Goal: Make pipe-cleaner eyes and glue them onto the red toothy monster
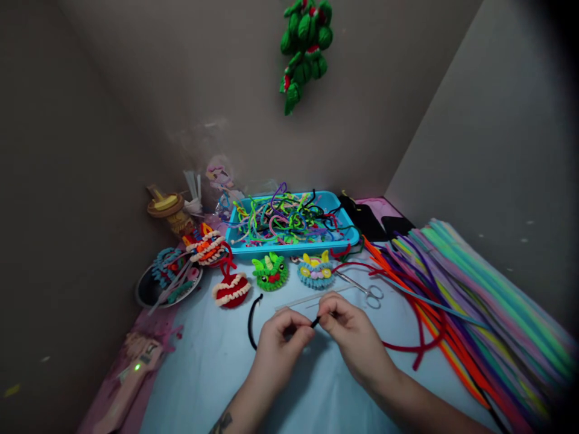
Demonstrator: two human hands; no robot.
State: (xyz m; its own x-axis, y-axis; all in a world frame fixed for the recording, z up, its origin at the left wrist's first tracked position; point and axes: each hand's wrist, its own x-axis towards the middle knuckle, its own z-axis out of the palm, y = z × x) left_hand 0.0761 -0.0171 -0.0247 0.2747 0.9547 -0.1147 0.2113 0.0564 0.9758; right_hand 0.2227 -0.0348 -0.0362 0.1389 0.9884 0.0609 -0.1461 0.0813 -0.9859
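Note:
My left hand and my right hand meet above the pale blue table cover. Their fingertips pinch a short piece of black pipe cleaner, most of it hidden by my fingers. To the left of my left hand curves a black strand; whether it joins the held piece I cannot tell. Just beyond my hands sit a green dragon-like head, a blue and yellow one and a red pouch shape with cream ruffles. Small scissors lie beyond my right hand.
A blue tray at the back holds tangled pipe-cleaner scraps. Long coloured pipe cleaners spread across the right side. At left are a metal bowl, an orange ruffled piece and a pink glue gun. Green figures hang above.

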